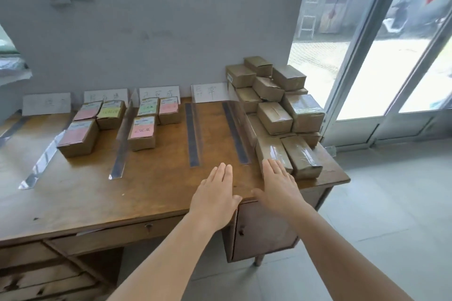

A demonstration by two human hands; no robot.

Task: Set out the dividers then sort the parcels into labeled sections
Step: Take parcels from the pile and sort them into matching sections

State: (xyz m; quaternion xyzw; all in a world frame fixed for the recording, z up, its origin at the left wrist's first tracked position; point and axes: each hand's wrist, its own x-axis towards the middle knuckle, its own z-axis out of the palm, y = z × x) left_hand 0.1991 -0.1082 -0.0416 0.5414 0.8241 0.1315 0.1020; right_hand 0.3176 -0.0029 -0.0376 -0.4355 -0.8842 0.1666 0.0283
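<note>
Unsorted parcels (276, 102) stack at the desk (151, 190) right end, beside clear dividers (234, 127) marking labelled sections (six boxes already sorted). Left hand (215, 193) and right hand (278, 185) hover flat, grip wide, holding nothing, probably reaching for the pile.

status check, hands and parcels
Left hand and right hand open, flat, empty. Six parcels sorted; unsorted stack waits right. Nothing blocking.
</note>
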